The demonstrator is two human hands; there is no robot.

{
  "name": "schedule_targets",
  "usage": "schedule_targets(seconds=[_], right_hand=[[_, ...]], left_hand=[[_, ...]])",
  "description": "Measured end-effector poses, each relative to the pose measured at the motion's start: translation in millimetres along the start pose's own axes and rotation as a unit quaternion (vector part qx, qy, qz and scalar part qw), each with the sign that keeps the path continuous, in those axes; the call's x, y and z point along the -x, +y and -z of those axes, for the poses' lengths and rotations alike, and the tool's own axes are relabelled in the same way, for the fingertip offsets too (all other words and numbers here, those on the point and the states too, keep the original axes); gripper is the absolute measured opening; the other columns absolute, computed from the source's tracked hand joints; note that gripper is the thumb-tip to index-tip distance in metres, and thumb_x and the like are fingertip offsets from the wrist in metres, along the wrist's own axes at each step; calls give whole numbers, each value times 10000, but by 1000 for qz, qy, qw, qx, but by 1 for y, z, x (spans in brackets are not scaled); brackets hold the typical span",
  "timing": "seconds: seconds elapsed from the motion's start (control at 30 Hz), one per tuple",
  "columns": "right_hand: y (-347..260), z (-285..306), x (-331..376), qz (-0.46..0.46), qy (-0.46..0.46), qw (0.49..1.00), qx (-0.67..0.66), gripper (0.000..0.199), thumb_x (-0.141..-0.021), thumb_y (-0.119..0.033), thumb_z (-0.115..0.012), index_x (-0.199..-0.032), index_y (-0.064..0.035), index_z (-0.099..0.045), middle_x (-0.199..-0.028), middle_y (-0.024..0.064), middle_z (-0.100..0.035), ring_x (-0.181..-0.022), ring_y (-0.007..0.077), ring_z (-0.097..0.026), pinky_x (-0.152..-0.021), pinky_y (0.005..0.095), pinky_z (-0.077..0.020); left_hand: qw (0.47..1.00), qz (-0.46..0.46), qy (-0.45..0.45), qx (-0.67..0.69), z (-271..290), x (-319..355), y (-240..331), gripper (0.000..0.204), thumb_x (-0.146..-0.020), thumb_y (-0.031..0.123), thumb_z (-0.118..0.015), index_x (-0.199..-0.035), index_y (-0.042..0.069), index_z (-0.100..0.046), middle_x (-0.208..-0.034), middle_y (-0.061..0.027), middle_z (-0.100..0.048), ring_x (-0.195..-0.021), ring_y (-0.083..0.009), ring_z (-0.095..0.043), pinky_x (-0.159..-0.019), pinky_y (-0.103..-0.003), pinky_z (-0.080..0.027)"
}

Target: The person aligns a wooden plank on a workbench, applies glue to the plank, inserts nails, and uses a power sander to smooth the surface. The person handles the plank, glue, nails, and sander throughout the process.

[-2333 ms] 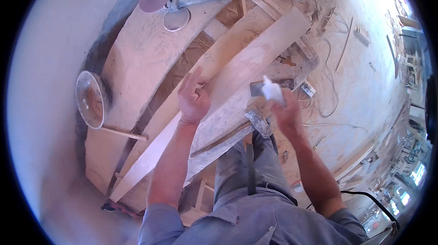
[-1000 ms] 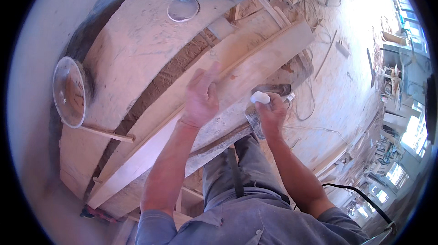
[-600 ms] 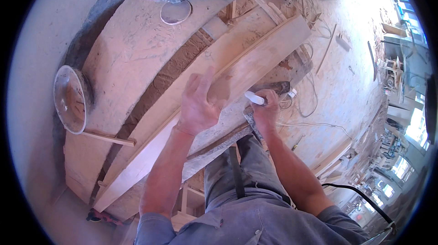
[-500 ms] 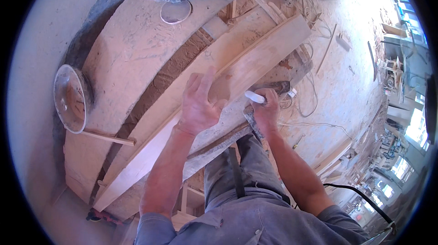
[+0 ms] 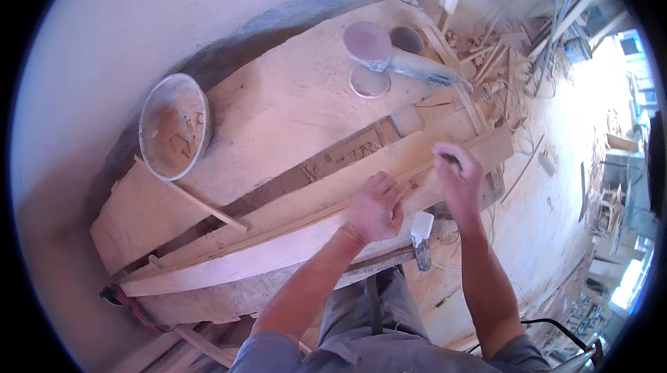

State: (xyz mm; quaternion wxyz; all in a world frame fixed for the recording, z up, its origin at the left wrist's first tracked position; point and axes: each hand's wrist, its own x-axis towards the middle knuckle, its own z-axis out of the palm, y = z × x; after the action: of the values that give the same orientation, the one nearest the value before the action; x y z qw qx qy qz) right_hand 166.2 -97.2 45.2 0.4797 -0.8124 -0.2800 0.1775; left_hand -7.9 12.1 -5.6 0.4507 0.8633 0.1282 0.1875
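Working in close now along the long pale board, laid across the worktop, apparently fitting or smoothing by hand. Curling left hand at the board, right hand farther along with fingers bent around a gap; can't tell, in either grip, whether holding anything. Probably calls for careful, even pressure next. No longer clutching the white bottle as a second ago: down now by the near edge!
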Motion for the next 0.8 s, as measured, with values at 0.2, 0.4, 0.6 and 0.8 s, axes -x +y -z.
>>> schedule_targets(seconds=[0.2, 0.4, 0.6, 0.8], right_hand=[[-35, -112, -71, 58, -165, 980, 94, 310, -868, -18, -653, -1170, 29, -706, -1106, 208, -740, -1066, 342, -713, -972, 402, -540], [-40, -206, -104, 197, -242, 933, 178, 544, -838, 34, -588, -1381, 40, -569, -1426, 233, -585, -1389, 379, -507, -1171, 431, -411], [-53, -288, -144, 259, -282, 884, 268, 752, -806, 90, -495, -1547, 6, -405, -1628, 212, -379, -1544, 354, -302, -1260, 432, -275], [-36, -325, -125, 323, -258, 863, 290, 719, -812, 65, -540, -1513, 102, -390, -1631, 252, -344, -1548, 398, -276, -1274, 476, -245]], left_hand=[[999, -29, 36, 11, -7, 1, -1, 371, -695, 30, -645, -1060, -22, -683, -996, -161, -642, -977, -363, -605, -868, -457, -531], [997, -2, 55, 56, -5, 7, -2, 335, -703, 55, -655, -1024, -35, -688, -1096, -180, -667, -1088, -390, -612, -966, -462, -527], [992, 81, -51, 77, -2, 6, 3, 331, -780, 120, -664, -1094, 31, -719, -1176, -215, -691, -1128, -395, -634, -958, -484, -526], [977, 89, -121, 151, -1, 8, -4, 326, -812, 157, -646, -1108, 51, -733, -1147, -202, -727, -1126, -395, -654, -991, -495, -504]])
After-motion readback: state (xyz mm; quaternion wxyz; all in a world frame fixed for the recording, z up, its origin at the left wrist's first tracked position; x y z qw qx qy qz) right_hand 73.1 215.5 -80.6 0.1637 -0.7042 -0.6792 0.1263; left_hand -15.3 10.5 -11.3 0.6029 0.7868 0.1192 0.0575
